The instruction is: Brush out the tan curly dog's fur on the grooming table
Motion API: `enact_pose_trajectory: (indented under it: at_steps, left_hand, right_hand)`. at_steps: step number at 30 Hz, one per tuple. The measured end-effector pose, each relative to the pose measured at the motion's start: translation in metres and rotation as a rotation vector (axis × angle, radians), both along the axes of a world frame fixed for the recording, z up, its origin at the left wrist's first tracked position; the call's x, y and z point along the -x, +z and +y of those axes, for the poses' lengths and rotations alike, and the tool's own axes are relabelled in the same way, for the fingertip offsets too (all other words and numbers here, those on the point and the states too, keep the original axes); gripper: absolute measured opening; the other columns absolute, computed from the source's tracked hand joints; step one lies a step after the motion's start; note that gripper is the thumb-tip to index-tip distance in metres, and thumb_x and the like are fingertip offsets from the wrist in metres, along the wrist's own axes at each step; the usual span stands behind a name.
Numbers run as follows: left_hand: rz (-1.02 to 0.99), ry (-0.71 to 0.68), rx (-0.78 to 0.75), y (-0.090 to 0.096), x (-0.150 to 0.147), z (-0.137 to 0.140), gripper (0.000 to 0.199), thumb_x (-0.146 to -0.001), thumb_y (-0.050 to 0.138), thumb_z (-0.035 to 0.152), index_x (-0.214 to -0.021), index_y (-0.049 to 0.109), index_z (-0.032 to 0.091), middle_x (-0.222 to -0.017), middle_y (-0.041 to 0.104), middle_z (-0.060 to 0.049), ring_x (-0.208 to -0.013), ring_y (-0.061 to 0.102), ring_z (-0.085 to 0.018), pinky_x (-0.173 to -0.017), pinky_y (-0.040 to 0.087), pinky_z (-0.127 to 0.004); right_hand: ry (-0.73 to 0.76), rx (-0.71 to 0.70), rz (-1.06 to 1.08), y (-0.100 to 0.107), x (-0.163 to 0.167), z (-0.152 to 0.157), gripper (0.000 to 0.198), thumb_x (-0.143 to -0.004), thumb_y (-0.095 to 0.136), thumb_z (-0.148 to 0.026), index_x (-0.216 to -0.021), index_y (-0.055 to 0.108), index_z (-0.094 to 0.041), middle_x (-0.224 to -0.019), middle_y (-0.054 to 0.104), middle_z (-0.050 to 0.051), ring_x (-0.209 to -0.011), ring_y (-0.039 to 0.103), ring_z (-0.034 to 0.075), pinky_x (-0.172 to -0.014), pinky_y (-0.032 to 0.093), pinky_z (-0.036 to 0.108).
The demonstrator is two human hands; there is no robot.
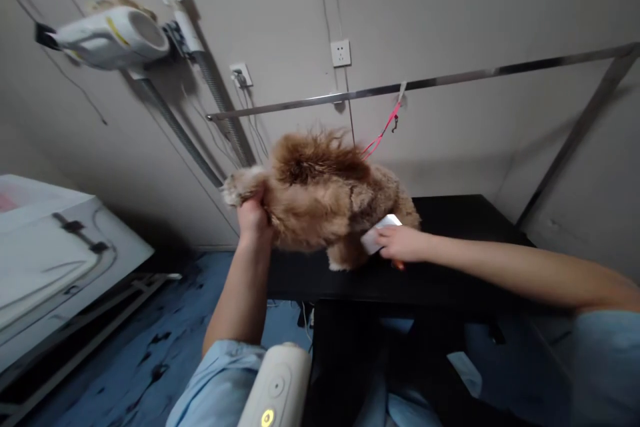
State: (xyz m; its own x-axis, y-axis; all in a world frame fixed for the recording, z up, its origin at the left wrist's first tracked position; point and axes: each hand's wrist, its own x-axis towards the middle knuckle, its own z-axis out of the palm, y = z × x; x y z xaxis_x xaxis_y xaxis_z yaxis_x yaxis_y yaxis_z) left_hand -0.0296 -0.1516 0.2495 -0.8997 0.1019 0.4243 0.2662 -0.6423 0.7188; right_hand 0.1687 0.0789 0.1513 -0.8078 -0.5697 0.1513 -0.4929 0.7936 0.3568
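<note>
A fluffy brown dog [325, 197] stands on the black grooming table [450, 267]. The left hand [253, 217] is closed around its lifted leg [240, 187]; the right hand [400, 243] grips a white slicker brush [380, 232] against its coat. A pink leash [383, 130] runs up to the metal bar [450, 82].

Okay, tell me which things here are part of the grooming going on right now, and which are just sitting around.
In use:
- brown dog, standing on the black table
- left hand, gripping the dog's hind end
- right hand, holding a white brush against its coat
- pink leash, clipped to the metal bar

Lying about:
- wall-mounted dryer
- wall socket
- white tub
</note>
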Motion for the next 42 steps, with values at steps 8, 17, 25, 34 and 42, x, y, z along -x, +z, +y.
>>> enact_pose_trajectory:
  at_steps: [8, 17, 25, 34, 42]
  left_hand:
    - [0.054, -0.129, 0.129, 0.032, -0.043, 0.027, 0.053, -0.05, 0.09, 0.041, -0.089, 0.064, 0.019, -0.087, 0.07, -0.003, -0.094, 0.069, -0.023, -0.088, 0.059, -0.031]
    - [0.217, -0.261, 0.245, 0.051, -0.062, 0.069, 0.052, -0.045, 0.088, 0.04, -0.087, 0.067, 0.018, -0.092, 0.073, -0.005, -0.094, 0.07, -0.025, -0.086, 0.06, -0.033]
    - [0.387, -0.341, 0.324, 0.083, -0.088, 0.134, 0.048, -0.049, 0.086, 0.036, -0.089, 0.069, 0.016, -0.098, 0.073, -0.009, -0.1, 0.069, -0.028, -0.089, 0.059, -0.036]
    - [0.463, -0.588, 0.312, 0.197, -0.131, 0.153, 0.047, -0.05, 0.088, 0.039, -0.086, 0.069, 0.015, -0.085, 0.073, -0.007, -0.09, 0.072, -0.027, -0.086, 0.061, -0.036]
    - [0.281, -0.808, 0.448, 0.254, -0.171, 0.211, 0.046, -0.048, 0.088, 0.033, -0.085, 0.069, 0.014, -0.085, 0.073, -0.01, -0.096, 0.072, -0.032, -0.087, 0.062, -0.043]
  right_hand:
    - [0.088, 0.204, 0.419, -0.017, 0.027, -0.079, 0.027, -0.093, 0.054, -0.015, -0.068, 0.065, -0.018, -0.126, 0.071, 0.011, -0.125, 0.061, 0.026, -0.105, 0.048, 0.051]
    - [-0.084, 0.106, 0.623, 0.01, 0.031, -0.08, 0.02, -0.094, 0.059, -0.018, -0.08, 0.073, -0.016, -0.133, 0.067, 0.013, -0.131, 0.055, 0.03, -0.108, 0.045, 0.052]
    - [-0.216, 0.123, 0.711, 0.024, 0.014, -0.035, 0.015, -0.094, 0.06, -0.021, -0.087, 0.074, -0.019, -0.139, 0.063, 0.012, -0.138, 0.048, 0.03, -0.111, 0.043, 0.053]
    - [-0.28, 0.149, 0.525, 0.074, -0.02, -0.044, 0.015, -0.091, 0.063, -0.023, -0.079, 0.073, -0.021, -0.127, 0.07, 0.007, -0.128, 0.058, 0.025, -0.108, 0.046, 0.045]
    - [-0.587, 0.204, 0.613, 0.174, -0.091, -0.039, 0.016, -0.091, 0.064, -0.021, -0.077, 0.072, -0.019, -0.125, 0.071, 0.01, -0.13, 0.056, 0.028, -0.109, 0.044, 0.049]
